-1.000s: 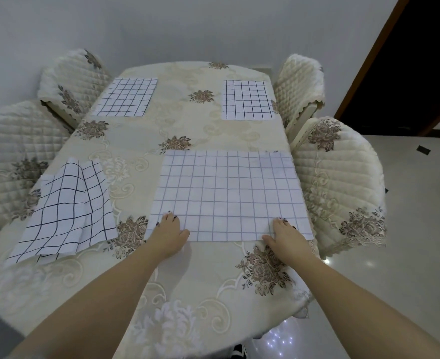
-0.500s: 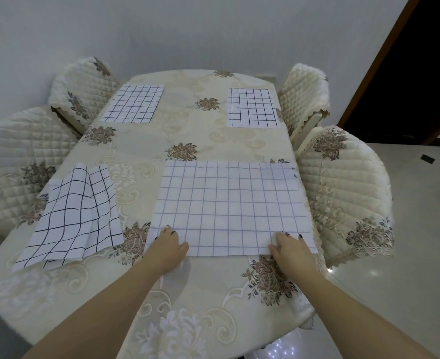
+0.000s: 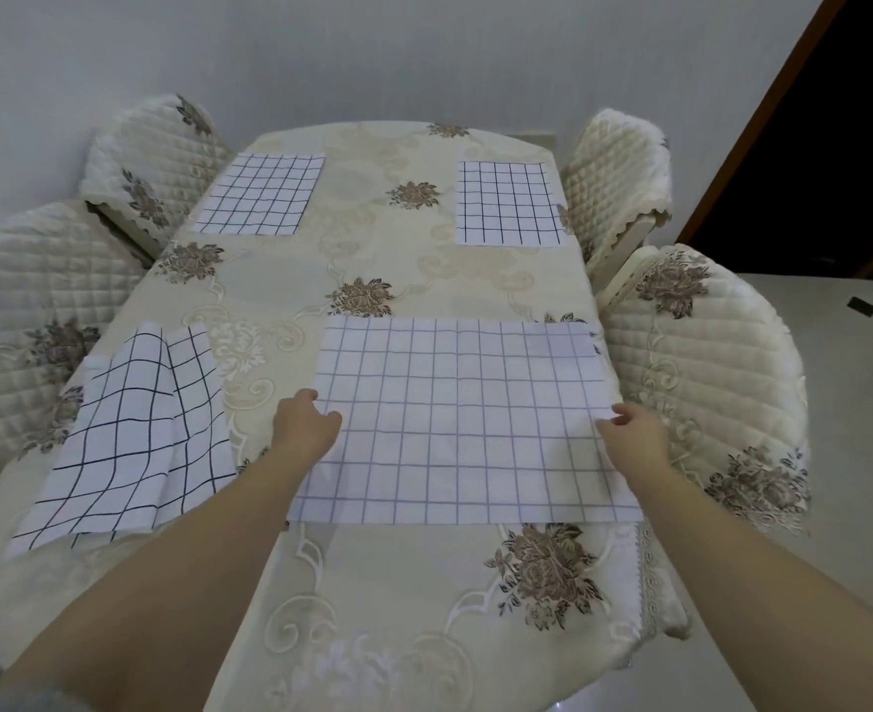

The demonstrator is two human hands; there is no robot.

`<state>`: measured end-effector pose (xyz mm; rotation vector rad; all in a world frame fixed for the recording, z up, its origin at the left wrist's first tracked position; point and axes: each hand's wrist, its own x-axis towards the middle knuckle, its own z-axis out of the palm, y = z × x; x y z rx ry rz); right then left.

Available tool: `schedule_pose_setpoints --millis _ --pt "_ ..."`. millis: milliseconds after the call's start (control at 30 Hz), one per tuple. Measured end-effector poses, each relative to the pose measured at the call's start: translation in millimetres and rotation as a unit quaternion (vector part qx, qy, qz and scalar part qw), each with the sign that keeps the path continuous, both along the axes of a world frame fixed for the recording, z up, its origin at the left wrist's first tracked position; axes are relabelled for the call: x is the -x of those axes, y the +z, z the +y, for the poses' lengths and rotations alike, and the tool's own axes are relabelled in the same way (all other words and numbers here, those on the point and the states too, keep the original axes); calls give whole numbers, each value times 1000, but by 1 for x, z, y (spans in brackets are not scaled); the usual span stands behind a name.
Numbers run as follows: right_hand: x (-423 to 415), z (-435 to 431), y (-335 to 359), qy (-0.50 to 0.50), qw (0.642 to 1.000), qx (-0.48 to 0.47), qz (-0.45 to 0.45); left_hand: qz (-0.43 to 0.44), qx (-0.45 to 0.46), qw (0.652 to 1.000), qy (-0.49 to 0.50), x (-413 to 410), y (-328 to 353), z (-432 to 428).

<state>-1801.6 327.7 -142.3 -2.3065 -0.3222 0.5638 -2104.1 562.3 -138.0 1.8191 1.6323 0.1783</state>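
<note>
Both hands have slid fwd from the near edge to the mid side edges of the checked mat (image 3: 455, 418). Left hand (image 3: 304, 426) pinches its left edge, thumb on top; right hand (image 3: 634, 436) pinches the right edge, lifted a bit. Mat lies on the counter (image 3: 398, 608), near-right, long axis left-right, spanning btwn both grips, neither nearer. No containers. Rumpled cloth (image 3: 131, 444) lies near-left, apart.

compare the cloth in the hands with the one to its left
The held cloth lies flat; the left cloth is rumpled, with a raised fold. The held cloth has faint lilac lines; the left cloth, bold black ones and bigger squares. Left hand and right hand grip the held cloth's edges; the left cloth is untouched. Both are white checks.
</note>
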Motion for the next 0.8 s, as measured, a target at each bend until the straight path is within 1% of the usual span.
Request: schedule_pose_setpoints --millis 100,267,400,500,733,800 --pt "-17 8 -3 -4 1000 16 0 18 17 1000 20 -2 -2 10" --pt "-30 26 -13 2 997 79 10 34 26 998 48 -9 -7 24" --pt "-29 33 -17 16 989 147 -25 45 42 996 57 -11 -10 29" --pt "-28 35 -19 13 986 167 -27 17 58 996 59 -11 -14 30" --pt "-29 35 -13 34 976 214 6 -57 35 992 111 -9 -14 40" --pt "-31 37 -14 12 980 196 15 -75 33 990 113 -10 -12 42"
